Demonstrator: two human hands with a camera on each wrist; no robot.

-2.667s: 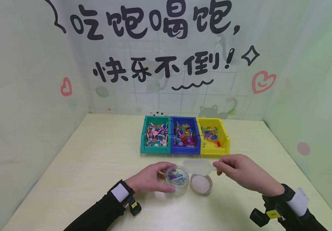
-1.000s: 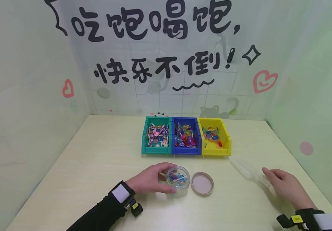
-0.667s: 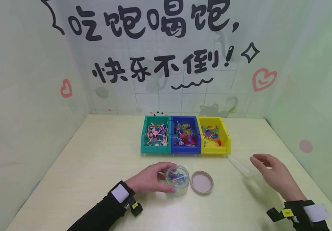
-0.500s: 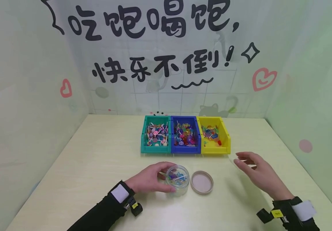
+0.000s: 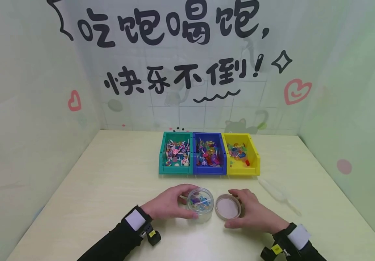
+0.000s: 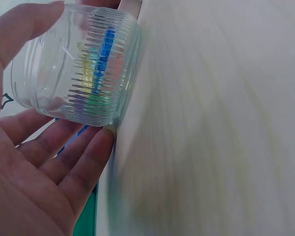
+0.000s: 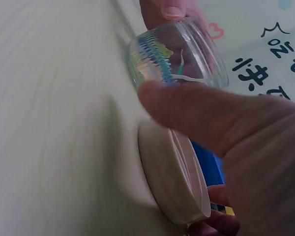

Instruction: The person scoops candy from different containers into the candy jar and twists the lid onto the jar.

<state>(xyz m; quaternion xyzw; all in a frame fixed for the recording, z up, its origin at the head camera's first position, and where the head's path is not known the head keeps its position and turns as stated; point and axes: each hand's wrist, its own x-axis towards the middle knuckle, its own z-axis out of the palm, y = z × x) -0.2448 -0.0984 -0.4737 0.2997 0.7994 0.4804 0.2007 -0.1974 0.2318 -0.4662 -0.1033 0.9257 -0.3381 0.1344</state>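
Note:
My left hand (image 5: pixel 171 203) holds a clear round jar (image 5: pixel 201 216) upright on the table, thumb and fingers around its side. Small colourful candy-like pieces lie inside the ribbed jar (image 6: pixel 88 64) in the left wrist view, with a white stick among them. Just right of it rests a round beige lid (image 5: pixel 227 207), its hollow side up. My right hand (image 5: pixel 257 213) reaches around the lid from the right. In the right wrist view the thumb (image 7: pixel 191 108) stands apart from the lid (image 7: pixel 164 167), while the other fingertips are partly hidden behind it.
A teal bin (image 5: pixel 175 170), a blue bin (image 5: pixel 209 171) and a yellow bin (image 5: pixel 243 171) stand joined behind the jar, each with small colourful pieces. A translucent scoop (image 5: pixel 273 190) lies on the table (image 5: pixel 109 188) at the right. Printed walls enclose the back and sides.
My right hand carried the translucent scoop away from the jar, laid it down at the right, then came back left to the lid. The left hand has stayed on the jar.

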